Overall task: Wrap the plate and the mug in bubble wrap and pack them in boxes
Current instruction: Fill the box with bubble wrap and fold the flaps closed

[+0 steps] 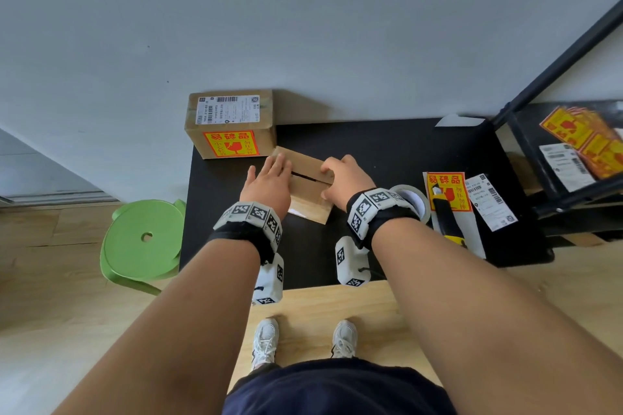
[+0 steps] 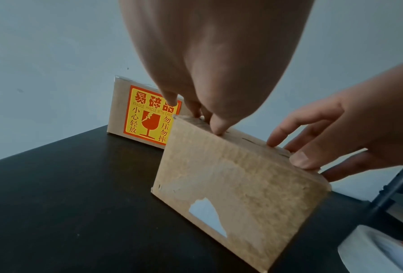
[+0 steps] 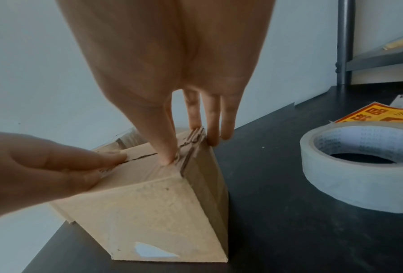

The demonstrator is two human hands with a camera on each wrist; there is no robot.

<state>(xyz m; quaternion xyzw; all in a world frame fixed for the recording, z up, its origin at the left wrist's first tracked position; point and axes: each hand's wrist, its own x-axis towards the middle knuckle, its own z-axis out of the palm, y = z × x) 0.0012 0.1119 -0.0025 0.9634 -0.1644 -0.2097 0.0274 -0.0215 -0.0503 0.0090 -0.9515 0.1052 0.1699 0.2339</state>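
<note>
A small brown cardboard box (image 1: 310, 202) (image 2: 230, 194) (image 3: 153, 212) stands in the middle of the black table (image 1: 387, 152), its top flaps folded down with a dark slit between them. My left hand (image 1: 269, 175) (image 2: 205, 120) lies with straight fingers on the left part of the top and presses the flaps. My right hand (image 1: 344, 178) (image 3: 191, 144) clasps the box's right end, thumb on the near top edge and fingers over the top and far corner. No plate, mug or bubble wrap shows.
A sealed box with a fragile sticker (image 1: 231, 125) (image 2: 144, 114) stands at the back left. To the right lie a tape roll (image 1: 416, 200) (image 3: 359, 166), a fragile sticker (image 1: 446, 192), a utility knife (image 1: 445, 216) and a shipping label (image 1: 490, 205). A black shelf rack (image 1: 573, 152) borders the right, a green stool (image 1: 145, 239) the left.
</note>
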